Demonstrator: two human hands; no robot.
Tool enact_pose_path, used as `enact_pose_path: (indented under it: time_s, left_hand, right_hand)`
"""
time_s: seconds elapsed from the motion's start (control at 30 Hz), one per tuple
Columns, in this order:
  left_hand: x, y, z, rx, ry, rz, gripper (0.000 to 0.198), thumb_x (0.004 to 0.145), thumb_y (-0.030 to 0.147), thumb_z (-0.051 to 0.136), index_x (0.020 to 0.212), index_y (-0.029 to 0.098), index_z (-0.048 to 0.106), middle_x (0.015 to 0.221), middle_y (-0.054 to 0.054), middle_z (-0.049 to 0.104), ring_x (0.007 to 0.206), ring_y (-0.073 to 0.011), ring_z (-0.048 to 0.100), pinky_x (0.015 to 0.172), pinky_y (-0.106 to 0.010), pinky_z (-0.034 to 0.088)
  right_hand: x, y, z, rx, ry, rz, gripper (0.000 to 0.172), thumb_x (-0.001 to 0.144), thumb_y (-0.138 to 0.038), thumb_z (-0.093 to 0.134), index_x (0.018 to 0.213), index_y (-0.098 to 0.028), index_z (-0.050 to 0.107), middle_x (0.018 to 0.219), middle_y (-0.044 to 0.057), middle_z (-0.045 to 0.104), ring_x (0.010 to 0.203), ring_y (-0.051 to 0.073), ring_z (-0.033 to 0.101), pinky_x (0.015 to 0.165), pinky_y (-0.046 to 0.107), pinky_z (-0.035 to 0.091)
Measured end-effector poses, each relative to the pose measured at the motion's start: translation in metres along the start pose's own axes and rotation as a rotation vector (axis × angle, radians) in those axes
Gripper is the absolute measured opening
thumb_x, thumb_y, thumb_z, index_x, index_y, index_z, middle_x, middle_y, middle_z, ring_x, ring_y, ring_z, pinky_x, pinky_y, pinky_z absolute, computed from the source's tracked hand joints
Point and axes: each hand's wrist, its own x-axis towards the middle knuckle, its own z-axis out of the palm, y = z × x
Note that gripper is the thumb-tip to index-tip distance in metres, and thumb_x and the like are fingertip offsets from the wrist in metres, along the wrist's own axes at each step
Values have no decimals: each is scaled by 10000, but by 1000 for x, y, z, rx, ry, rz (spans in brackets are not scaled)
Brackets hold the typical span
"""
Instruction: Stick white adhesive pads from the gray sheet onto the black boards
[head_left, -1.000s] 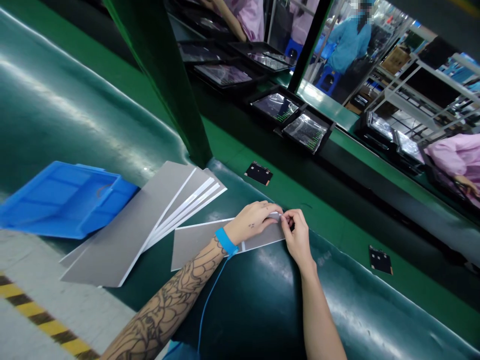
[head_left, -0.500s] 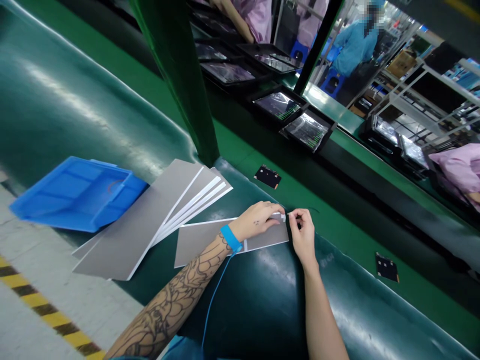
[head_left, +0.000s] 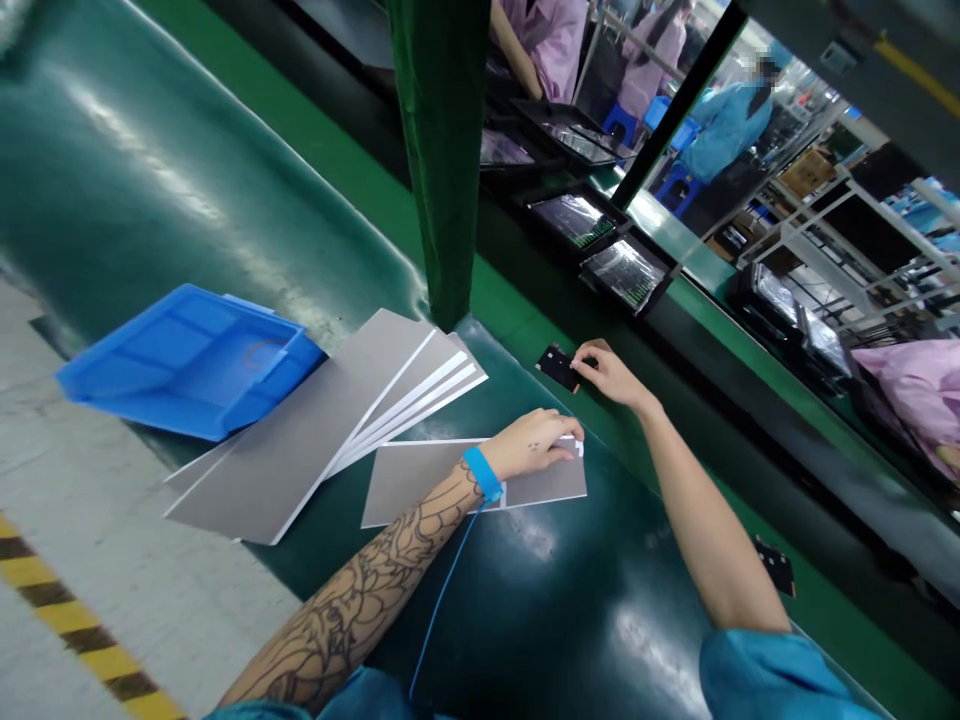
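Note:
My left hand (head_left: 532, 444), with a blue wristband (head_left: 481, 473) on its wrist, rests on a grey sheet with white edges (head_left: 544, 482). Its fingers curl over the sheet's right end, beside small white pieces at the corner. Out over the green belt, my right hand (head_left: 613, 373) is closed in a pinch at the right end of a small flat black board (head_left: 555, 366) bearing pale squares. A tiny white spot shows at the fingertips; whether it is held or part of the board, I cannot tell. Left of my hands lies a fanned stack of similar grey sheets (head_left: 300, 440).
A blue plastic bin (head_left: 187, 365) sits at the left by the sheets. A green-wrapped post (head_left: 442, 150) rises beside the belt. Another black board (head_left: 776, 566) lies beyond my right forearm. Black trays with film-covered panels (head_left: 626, 272) stand across the belt, with people beyond.
My right hand has moved from the sheet's corner, up and over the belt, to the black board. My left hand stays on the sheet. The whole view has shifted slightly.

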Motion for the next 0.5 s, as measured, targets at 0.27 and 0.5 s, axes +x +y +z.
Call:
enact_pose_path:
  time_s: [0.27, 0.5]
  left_hand:
    - [1, 0, 1, 4, -25, -4, 207, 973, 194, 781, 1160, 216, 695, 1049, -45, 768, 1023, -268, 697, 909, -378, 507]
    - [0, 1, 0, -10, -20, 14, 154, 1013, 197, 722, 1161, 212, 684, 1108, -54, 774, 1054, -270, 691, 934, -399, 512]
  right_hand:
    - [35, -2, -26, -120, -308, -11, 124, 966, -231, 699, 876, -179, 767, 1022, 63, 684, 944, 194, 636, 857, 291, 515]
    - [42, -9, -30, -156, -375, 17, 115, 918, -135, 732, 835, -190, 789, 1045, 74, 700, 947, 196, 657, 846, 291, 546]
